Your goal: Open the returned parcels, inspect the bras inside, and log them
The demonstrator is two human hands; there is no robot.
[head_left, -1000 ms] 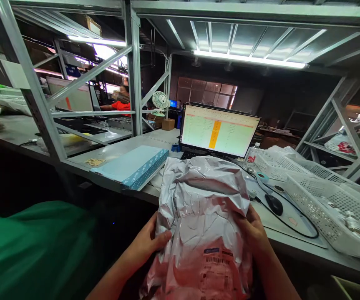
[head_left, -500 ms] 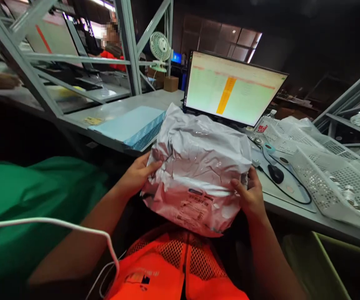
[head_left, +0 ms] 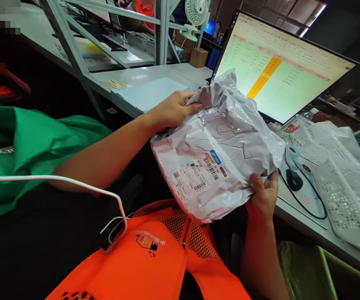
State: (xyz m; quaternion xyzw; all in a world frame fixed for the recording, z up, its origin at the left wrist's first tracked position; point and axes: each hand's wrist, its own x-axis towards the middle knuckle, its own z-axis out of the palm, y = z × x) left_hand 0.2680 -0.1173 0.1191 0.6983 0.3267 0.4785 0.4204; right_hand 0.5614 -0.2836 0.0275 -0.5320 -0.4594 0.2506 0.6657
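Observation:
I hold a crumpled silver plastic mailer bag [head_left: 226, 137] in front of my chest, above my orange mesh vest [head_left: 154, 254]. A white shipping label [head_left: 197, 171] with barcodes faces up on its lower part. My left hand [head_left: 172, 109] grips the bag's upper left corner, fingers closed over the plastic. My right hand [head_left: 263, 193] pinches the lower right edge from below, thumb on top.
A monitor [head_left: 280, 79] with a green and orange spreadsheet stands behind the bag on a grey bench [head_left: 142, 75]. A light blue box [head_left: 148, 92], a black mouse [head_left: 293, 180], white mesh baskets [head_left: 345, 187], a small fan [head_left: 196, 12] and grey shelf struts [head_left: 70, 50] surround it. A green sack [head_left: 26, 141] lies at left.
The bag has been turned so the label tilts up to the right. My left hand climbed to its top corner, my right slid to the lower edge. The view dropped and came closer.

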